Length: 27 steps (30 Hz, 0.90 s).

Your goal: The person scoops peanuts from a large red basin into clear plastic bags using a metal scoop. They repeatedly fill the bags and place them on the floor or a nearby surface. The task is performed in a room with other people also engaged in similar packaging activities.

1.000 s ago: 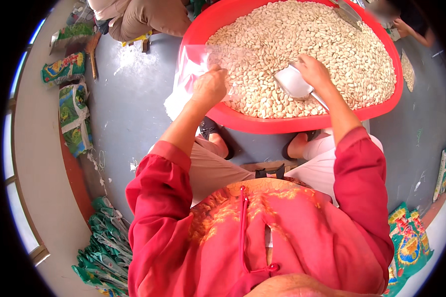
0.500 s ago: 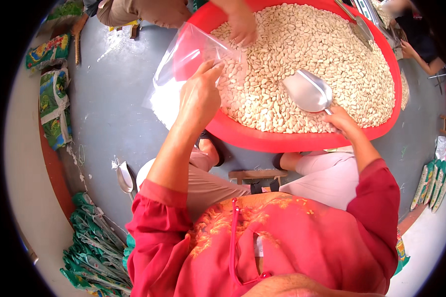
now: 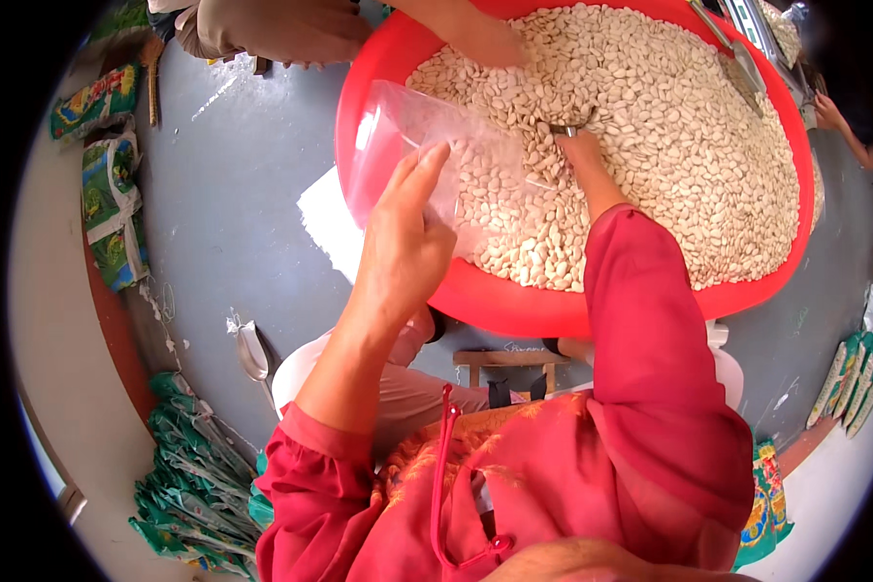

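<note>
A wide red tub (image 3: pixel 514 308) is heaped with pale flat seeds (image 3: pixel 689 184). Over its left side my left hand (image 3: pixel 409 242) grips a clear plastic bag (image 3: pixel 383 145), which spreads above the rim and the seeds. My right hand (image 3: pixel 582 153) is closed round the handle of a metal scoop (image 3: pixel 566 130). Seeds hide most of that scoop's pan, just right of the bag. Across the tub, a co-worker's hand (image 3: pixel 495 41) reaches to the seeds, blurred by motion.
Another metal scoop (image 3: pixel 747 73) lies at the tub's far right. One more scoop (image 3: pixel 252 351) rests on the floor at left, near a pile of green bags (image 3: pixel 199 475). Filled sacks (image 3: pixel 112 213) line the left wall. A wooden stool (image 3: pixel 509 359) stands between my legs.
My right hand has moved left and farther in, and its scoop has gone from above the seeds into them. The bag now leans lower over the seeds. The co-worker's hand has shifted right.
</note>
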{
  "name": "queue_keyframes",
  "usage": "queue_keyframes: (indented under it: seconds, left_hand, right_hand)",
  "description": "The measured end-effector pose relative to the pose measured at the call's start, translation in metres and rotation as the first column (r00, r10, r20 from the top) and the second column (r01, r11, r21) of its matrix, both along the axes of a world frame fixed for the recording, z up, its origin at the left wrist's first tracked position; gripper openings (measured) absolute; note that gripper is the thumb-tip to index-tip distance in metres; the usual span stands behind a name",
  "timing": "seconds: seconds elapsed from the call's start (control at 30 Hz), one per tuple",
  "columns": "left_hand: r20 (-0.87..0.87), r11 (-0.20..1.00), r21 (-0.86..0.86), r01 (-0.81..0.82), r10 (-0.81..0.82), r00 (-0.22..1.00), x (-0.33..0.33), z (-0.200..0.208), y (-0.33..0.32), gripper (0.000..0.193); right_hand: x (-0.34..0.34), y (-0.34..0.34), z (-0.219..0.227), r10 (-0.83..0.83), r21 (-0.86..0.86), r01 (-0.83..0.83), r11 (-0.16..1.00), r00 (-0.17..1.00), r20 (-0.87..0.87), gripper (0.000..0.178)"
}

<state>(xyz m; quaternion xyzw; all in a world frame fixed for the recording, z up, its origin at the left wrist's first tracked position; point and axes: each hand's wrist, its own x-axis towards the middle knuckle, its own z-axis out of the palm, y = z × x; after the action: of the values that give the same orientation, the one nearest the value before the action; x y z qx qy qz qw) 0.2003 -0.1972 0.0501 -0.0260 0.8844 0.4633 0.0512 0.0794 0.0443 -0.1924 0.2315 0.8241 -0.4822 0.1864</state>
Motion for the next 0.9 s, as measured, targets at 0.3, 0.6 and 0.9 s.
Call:
queue_keyframes:
  seconds: [0.3,0.6,0.9]
  left_hand:
    - [0.135,0.982,0.157,-0.102,0.081,0.988,-0.028,-0.029,0.015,0.062]
    - [0.215,0.984,0.175,0.013,-0.052,0.975,-0.036,-0.040,0.056,0.060]
    - [0.127,0.851,0.394,0.348,-0.426,0.896,-0.002,-0.029,0.107,0.063]
  right_hand:
    - [0.057,0.061,0.070,0.019,-0.192,-0.029,0.981,0.999,-0.049,0.016]
    - [0.145,0.127,0.201,0.233,-0.110,-0.223,0.968,0.969,0.078,0.015]
    - [0.141,0.081,0.214,0.478,-0.036,-0.482,0.875,0.852,0.212,0.019]
